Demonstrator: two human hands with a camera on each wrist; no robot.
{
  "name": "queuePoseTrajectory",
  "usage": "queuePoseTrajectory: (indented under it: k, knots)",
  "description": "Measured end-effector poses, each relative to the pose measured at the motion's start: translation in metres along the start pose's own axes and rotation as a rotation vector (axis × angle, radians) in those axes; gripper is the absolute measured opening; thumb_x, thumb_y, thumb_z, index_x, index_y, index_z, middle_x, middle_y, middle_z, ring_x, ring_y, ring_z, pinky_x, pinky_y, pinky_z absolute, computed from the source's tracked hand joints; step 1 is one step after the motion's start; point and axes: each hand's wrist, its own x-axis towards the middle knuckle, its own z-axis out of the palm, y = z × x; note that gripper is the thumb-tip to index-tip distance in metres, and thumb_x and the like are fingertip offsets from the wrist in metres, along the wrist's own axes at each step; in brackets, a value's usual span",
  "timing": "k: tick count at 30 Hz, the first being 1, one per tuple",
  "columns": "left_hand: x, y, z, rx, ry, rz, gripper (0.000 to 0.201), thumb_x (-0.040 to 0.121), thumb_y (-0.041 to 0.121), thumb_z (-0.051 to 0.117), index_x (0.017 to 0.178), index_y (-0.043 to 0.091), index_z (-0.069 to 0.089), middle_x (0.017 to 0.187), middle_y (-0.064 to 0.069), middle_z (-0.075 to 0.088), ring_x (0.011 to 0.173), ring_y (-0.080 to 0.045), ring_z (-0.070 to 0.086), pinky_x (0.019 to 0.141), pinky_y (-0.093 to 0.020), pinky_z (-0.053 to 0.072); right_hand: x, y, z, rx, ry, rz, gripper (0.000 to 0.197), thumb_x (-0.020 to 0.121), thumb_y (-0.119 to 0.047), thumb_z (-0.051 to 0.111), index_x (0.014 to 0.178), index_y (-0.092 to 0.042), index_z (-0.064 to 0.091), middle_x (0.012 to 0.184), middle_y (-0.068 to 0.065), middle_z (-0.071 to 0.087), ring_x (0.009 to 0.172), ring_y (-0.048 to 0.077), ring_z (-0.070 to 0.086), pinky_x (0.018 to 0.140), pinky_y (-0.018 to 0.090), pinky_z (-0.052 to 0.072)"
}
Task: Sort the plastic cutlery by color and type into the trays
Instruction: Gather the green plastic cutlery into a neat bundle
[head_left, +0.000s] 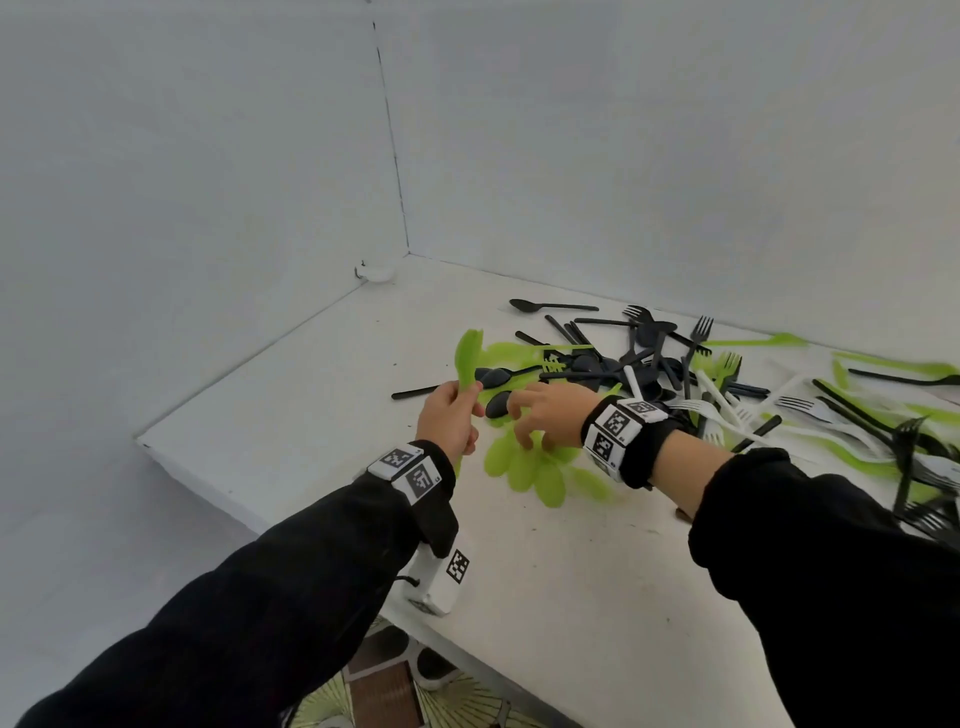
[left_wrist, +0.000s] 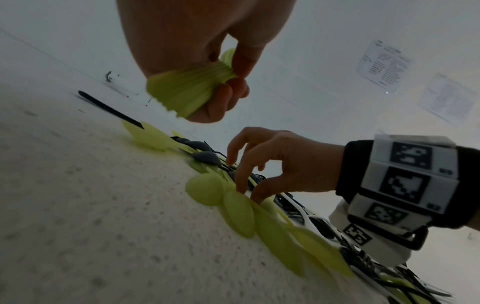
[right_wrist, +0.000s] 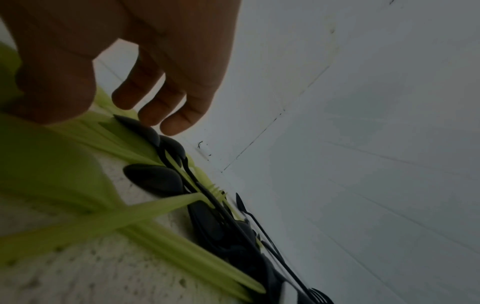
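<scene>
White worktop (head_left: 597, 571) strewn with cutlery. Left hand (head_left: 451, 415) grips a bunch of green spoons (head_left: 467, 358). Right hand (head_left: 550, 413), fingers spread, touches green spoons on the worktop (head_left: 535, 467).

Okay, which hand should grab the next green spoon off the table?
Right. The right hand is already down on the loose green spoons, fingers spread on them. The left hand is full, gripping a stack of green spoons.

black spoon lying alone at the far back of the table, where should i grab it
Pinch the black spoon by its thin handle, coming from above. It lies flat and apart from the pile, its handle pointing right with bare table around it.
</scene>
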Motion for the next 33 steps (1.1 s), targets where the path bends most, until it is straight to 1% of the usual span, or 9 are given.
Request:
queuePoseTrajectory:
  k: [5,7,10,12,14,16,23,26,33]
  knots:
    - [0.002,-0.001,0.008,0.015,0.013,0.024,0.019,0.096,0.025,0.049,0.079,0.014,0.051,0.069,0.002,0.05,0.04,-0.013,0.034,0.04,-0.02,0.026,-0.007,0.013,0.006,0.0,0.059,0.045,0.018,0.09,-0.027,0.055,0.104,-0.019,0.064,0.129,-0.001,0.047,0.119,0.021,0.041,0.089,0.032,0.035]
    - [0.001,-0.001,0.011,0.025,0.017,0.038,0.021,0.096,0.025,0.049,0.078,0.015,0.05,0.069,0.002,0.05,0.037,-0.012,0.034,0.038,-0.019,0.026,-0.011,0.016,0.007,0.053,0.075,0.036,0.015,0.089,-0.02,0.054,0.099,-0.013,0.062,0.118,0.002,0.055,0.11,0.022,0.047,0.086,0.03,0.034]
    - [0.0,0.0,0.017,0.026,0.018,0.051,0.021,0.095,0.024,0.049,0.076,0.016,0.051,0.069,0.002,0.05,0.037,-0.011,0.034,0.037,-0.019,0.026,-0.015,0.016,0.009,0.171,0.056,0.07,0.014,0.082,0.0,0.046,0.09,-0.011,0.052,0.1,0.009,0.054,0.091,0.026,0.051,0.07,0.026,0.028]
    - [0.0,0.001,0.02,0.014,0.018,0.059,0.019,0.096,0.023,0.049,0.077,0.017,0.051,0.069,0.001,0.05,0.036,-0.01,0.034,0.036,-0.019,0.025,-0.019,0.013,0.011,0.218,0.089,0.098,0.027,0.081,0.005,0.043,0.101,-0.011,0.052,0.11,0.008,0.054,0.095,0.029,0.054,0.071,0.029,0.033]
    - [0.001,0.001,0.023,-0.002,0.016,0.065,0.018,0.096,0.023,0.049,0.079,0.017,0.052,0.068,0.001,0.049,0.036,-0.01,0.033,0.035,-0.018,0.024,-0.023,0.009,0.014,0.177,0.115,0.105,0.04,0.083,-0.006,0.046,0.12,-0.02,0.052,0.119,0.003,0.052,0.106,0.024,0.052,0.085,0.033,0.037]
    - [0.003,0.001,0.026,-0.008,0.013,0.072,0.017,0.096,0.023,0.049,0.08,0.017,0.053,0.067,0.001,0.049,0.037,-0.01,0.032,0.035,-0.019,0.024,-0.025,0.004,0.015,0.143,0.135,0.114,0.043,0.086,-0.02,0.048,0.127,-0.03,0.051,0.119,0.0,0.049,0.111,0.018,0.049,0.093,0.034,0.032]
    - [0.008,0.003,0.03,-0.015,-0.046,0.091,0.013,0.097,0.021,0.048,0.098,0.011,0.057,0.069,0.0,0.048,0.036,-0.007,0.032,0.036,-0.019,0.027,-0.021,-0.001,0.012,0.171,-0.044,0.081,0.053,0.083,-0.01,0.055,0.133,-0.026,0.048,0.132,0.001,0.044,0.12,0.022,0.044,0.095,0.038,0.037]
    - [0.008,0.005,0.028,-0.026,-0.071,0.091,0.013,0.097,0.02,0.047,0.093,0.014,0.057,0.069,0.0,0.048,0.036,-0.006,0.032,0.035,-0.018,0.027,-0.016,-0.004,0.012,0.246,-0.01,0.121,0.041,0.089,-0.017,0.053,0.13,-0.023,0.052,0.132,0.001,0.046,0.117,0.026,0.051,0.09,0.036,0.043]
    - [0.017,0.014,0.017,-0.048,-0.054,0.124,0.018,0.097,0.02,0.046,0.082,0.018,0.055,0.069,0.001,0.047,0.034,-0.007,0.032,0.039,-0.02,0.027,-0.003,0.005,-0.001,0.259,0.089,0.132,0.037,0.093,-0.027,0.052,0.128,-0.013,0.055,0.128,0.007,0.052,0.118,0.026,0.05,0.091,0.035,0.039]
